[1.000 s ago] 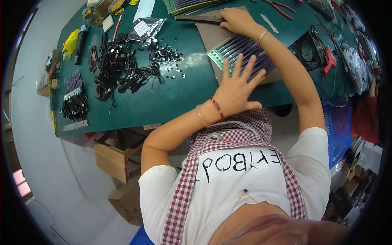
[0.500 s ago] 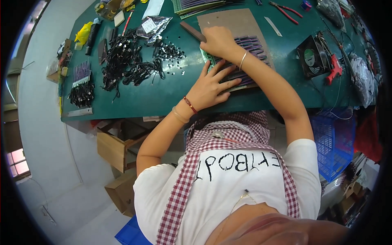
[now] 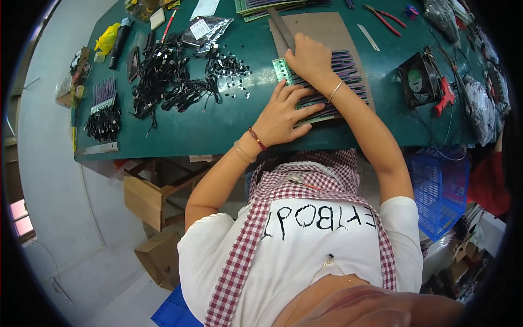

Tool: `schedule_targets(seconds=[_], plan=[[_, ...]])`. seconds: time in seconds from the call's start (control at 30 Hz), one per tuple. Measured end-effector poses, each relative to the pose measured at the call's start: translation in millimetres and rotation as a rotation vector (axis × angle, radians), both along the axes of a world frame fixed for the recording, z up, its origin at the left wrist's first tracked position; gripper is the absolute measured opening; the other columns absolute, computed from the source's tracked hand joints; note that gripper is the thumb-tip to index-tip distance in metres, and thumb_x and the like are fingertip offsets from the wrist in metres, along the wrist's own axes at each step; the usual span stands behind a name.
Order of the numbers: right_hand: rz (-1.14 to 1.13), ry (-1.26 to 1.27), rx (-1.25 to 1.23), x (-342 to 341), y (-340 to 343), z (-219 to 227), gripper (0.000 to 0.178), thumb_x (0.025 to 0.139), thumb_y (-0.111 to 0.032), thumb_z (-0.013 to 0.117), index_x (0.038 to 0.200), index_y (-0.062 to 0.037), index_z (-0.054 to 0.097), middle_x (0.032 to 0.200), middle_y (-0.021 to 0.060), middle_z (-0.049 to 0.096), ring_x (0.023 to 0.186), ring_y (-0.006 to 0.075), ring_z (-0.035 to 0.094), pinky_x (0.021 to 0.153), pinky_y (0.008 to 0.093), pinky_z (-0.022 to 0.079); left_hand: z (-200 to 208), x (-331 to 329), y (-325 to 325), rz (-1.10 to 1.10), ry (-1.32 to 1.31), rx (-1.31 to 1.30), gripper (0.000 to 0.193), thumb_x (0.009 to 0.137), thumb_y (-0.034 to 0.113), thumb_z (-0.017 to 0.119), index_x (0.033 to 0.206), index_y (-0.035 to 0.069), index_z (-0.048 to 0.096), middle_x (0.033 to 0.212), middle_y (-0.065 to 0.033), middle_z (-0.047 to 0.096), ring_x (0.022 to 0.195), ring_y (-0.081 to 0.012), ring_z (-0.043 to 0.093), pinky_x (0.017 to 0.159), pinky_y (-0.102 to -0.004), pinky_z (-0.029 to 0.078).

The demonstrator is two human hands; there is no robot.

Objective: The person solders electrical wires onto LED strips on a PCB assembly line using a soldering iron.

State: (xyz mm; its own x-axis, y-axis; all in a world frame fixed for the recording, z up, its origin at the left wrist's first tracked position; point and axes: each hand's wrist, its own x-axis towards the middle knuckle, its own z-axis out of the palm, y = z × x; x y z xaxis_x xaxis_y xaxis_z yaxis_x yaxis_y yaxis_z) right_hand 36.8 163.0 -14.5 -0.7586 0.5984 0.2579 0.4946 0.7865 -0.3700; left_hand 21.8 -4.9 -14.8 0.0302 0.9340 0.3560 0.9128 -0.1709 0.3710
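Bold black lettering (image 3: 321, 218) runs across a worker's white T-shirt (image 3: 348, 261), between the checked straps of a red-and-white apron (image 3: 237, 272). A white printed label (image 3: 200, 29) sits on a silver bag (image 3: 215, 35) between the left hand's 10 and 11 o'clock, its print too small to read.

The left hand (image 3: 280, 114), fingers spread, rests on the near edge of a batch of narrow circuit boards (image 3: 348, 65), green at one end and striped purple, which extends toward its 2 o'clock. The right hand (image 3: 311, 60), fingers curled around one end of a flat bar (image 3: 281, 28), lies over the same boards, the bar pointing to 11 o'clock. Brown cardboard (image 3: 327, 27) lies beneath the boards.

On the green worktable (image 3: 239, 125), a tangle of black cables (image 3: 152, 76) lies at the left hand's 10 o'clock. Red-handled pliers (image 3: 388, 22) lie at the right hand's 2 o'clock, a black fan (image 3: 419, 79) at its 3. Below the table, a blue plastic crate (image 3: 438, 185) stands between its 4 and 5 o'clock; a wooden stool (image 3: 143, 201) stands at the left hand's 8, near a pale wall (image 3: 49, 136).
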Motion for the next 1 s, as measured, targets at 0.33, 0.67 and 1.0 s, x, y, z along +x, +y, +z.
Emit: schedule_targets(seconds=[0.33,0.67,1.0], plan=[[0.237,0.209,0.005,127,20,30,0.044,0.082,-0.035,0.059,0.109,-0.001,0.055,0.111,0.0155,0.055,0.108,0.0341,0.049,0.091,0.0432,0.039,-24,-1,-26,0.339,-0.965,0.076,0.086,0.073,0.02,0.074,0.137,-0.002,0.022,0.132,-0.0205,0.035,0.119,-0.0279,0.043,0.1,-0.0399,0.036],[0.301,-0.061,0.161,163,-26,-1,0.058,0.082,-0.038,0.056,0.132,-0.0125,0.043,0.14,0.0095,0.036,0.13,0.0254,0.031,0.106,0.0486,0.019,-22,-4,-5,0.492,-1.341,-0.112,0.047,0.082,0.001,0.061,0.122,-0.006,0.039,0.102,-0.0093,0.055,0.086,-0.0125,0.058,0.072,-0.0236,0.049],[0.232,-0.023,0.118,160,-30,-2,0.056,0.08,-0.036,0.057,0.131,-0.0164,0.046,0.139,0.006,0.039,0.13,0.0213,0.033,0.107,0.043,0.019,-28,-6,-3,0.495,-1.442,-0.111,0.035,0.084,0.005,0.059,0.114,-0.002,0.042,0.094,-0.0065,0.056,0.078,-0.0102,0.057,0.065,-0.022,0.048]])
